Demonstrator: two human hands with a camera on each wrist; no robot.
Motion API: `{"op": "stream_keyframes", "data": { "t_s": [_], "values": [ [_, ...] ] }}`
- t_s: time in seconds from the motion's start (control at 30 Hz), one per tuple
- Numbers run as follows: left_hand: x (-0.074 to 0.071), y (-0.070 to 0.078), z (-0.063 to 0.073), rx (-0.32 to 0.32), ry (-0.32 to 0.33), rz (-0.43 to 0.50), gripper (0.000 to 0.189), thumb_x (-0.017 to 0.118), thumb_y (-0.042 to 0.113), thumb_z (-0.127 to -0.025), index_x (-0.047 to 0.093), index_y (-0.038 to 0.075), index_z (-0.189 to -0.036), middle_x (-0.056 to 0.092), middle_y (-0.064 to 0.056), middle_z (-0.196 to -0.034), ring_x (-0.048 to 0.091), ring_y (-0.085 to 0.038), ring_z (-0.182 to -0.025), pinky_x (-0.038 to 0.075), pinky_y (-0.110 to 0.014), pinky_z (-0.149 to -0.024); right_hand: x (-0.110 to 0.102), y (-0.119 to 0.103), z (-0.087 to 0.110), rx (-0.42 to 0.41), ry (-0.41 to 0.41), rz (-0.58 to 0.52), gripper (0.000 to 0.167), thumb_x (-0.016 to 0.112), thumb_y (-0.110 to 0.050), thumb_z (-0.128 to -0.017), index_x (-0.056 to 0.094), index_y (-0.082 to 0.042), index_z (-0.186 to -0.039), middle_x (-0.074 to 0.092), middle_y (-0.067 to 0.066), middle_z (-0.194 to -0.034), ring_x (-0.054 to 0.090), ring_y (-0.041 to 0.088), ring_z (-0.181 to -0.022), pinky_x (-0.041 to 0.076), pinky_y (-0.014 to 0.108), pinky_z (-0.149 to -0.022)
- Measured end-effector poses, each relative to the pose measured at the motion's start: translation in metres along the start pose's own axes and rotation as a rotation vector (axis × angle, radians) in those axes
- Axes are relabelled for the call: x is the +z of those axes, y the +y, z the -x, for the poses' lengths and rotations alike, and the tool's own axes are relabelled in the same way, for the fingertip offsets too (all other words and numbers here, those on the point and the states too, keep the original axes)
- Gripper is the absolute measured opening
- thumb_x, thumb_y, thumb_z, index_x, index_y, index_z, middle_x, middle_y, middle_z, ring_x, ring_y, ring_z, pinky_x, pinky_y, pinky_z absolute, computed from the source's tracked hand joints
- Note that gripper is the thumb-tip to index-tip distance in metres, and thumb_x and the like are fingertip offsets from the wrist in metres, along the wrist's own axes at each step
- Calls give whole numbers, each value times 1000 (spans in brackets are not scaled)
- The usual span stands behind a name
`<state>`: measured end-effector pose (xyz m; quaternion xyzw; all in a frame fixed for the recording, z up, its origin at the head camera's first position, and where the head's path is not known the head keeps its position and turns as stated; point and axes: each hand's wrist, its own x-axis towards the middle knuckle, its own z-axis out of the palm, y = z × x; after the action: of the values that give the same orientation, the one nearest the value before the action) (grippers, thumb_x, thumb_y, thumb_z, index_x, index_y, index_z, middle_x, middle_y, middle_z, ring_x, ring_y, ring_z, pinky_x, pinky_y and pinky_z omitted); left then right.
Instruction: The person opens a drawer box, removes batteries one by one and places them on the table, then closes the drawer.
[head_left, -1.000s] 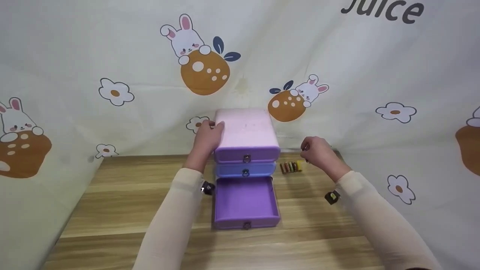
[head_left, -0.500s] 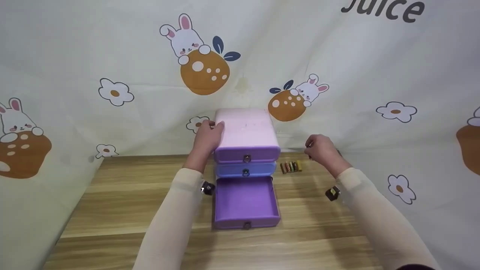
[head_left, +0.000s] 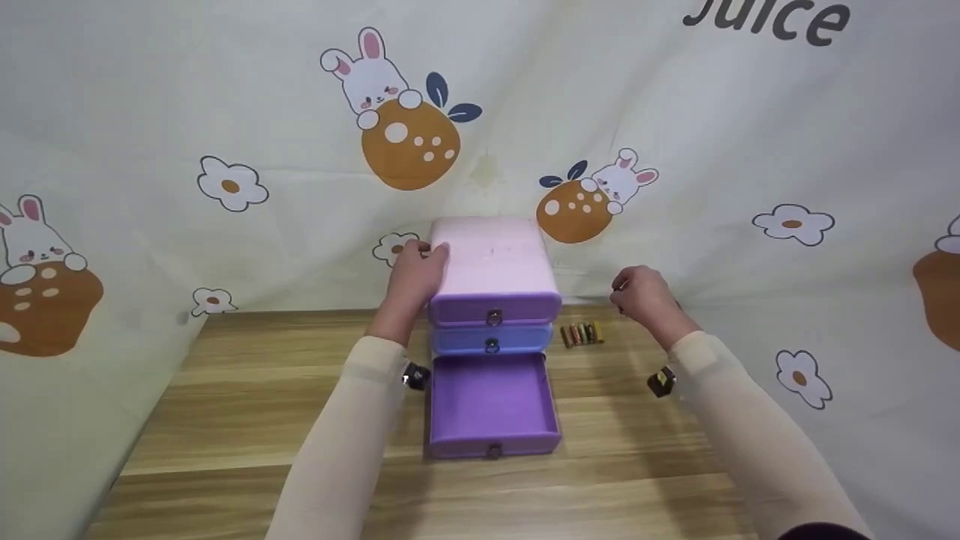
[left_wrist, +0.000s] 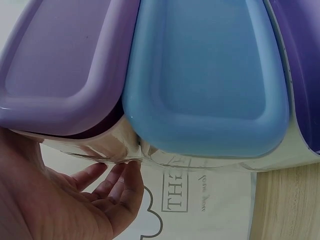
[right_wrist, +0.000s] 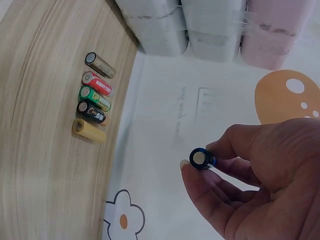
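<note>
My right hand (head_left: 646, 292) pinches a small battery (right_wrist: 201, 158) with a dark blue casing between thumb and fingertips, its flat metal end facing the right wrist camera. That hand is raised to the right of a row of several batteries (head_left: 582, 334) on the table. My left hand (head_left: 415, 271) rests at the upper left edge of a small drawer cabinet (head_left: 491, 259), thumb over its pink top, and in the left wrist view its loosely bent fingers (left_wrist: 131, 187) touch the side wall. The cabinet's bottom purple drawer (head_left: 491, 397) is pulled out with nothing inside.
A purple top drawer (head_left: 457, 309) and a blue middle drawer (head_left: 457, 340) are closed above the pulled-out one. The wooden table (head_left: 262, 420) ends at a printed cloth backdrop (head_left: 300, 247) behind the cabinet and along both sides.
My right hand has moved slightly up and to the right, away from the battery row, with the battery still pinched. The left hand and the cabinet stay where they were.
</note>
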<state>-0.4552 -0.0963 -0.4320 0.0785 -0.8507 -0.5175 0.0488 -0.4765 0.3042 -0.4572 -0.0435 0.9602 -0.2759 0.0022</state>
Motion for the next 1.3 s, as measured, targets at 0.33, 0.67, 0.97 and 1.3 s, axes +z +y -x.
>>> {"op": "stream_keyframes", "data": {
  "t_s": [0.33, 0.67, 0.97, 1.3],
  "values": [
    [1, -1, -1, 9, -7, 16, 67, 53, 52, -111, 50, 0, -154, 60, -21, -150, 55, -39, -142, 43, -51, -120, 6, 9, -5, 14, -2, -4, 22, 65, -2, -98, 72, 9, -116, 76, 16, -90, 70, 19, -70, 57, 35, -67],
    [0, -2, -2, -4, -25, 31, 68, 54, 52, -112, 48, 0, -156, 58, -22, -152, 54, -38, -144, 43, -51, -120, 18, 20, -9, 25, -7, -8, 21, 65, -3, -99, 73, 8, -115, 77, 17, -92, 72, 21, -74, 58, 41, -72],
    [2, -2, -2, -8, -13, 20, 68, 54, 54, -111, 49, 1, -154, 57, -22, -153, 53, -38, -145, 43, -51, -121, 32, 26, -12, 37, -14, -54, 19, 65, 1, -98, 72, 9, -114, 76, 18, -94, 71, 19, -73, 58, 37, -70],
    [0, -3, -1, 11, -18, 33, 69, 53, 53, -111, 49, 1, -155, 59, -21, -152, 54, -38, -143, 43, -51, -120, 43, 32, -14, 27, 13, -30, 21, 64, 3, -96, 74, 10, -113, 77, 19, -93, 72, 21, -74, 61, 41, -75]
  ]
}}
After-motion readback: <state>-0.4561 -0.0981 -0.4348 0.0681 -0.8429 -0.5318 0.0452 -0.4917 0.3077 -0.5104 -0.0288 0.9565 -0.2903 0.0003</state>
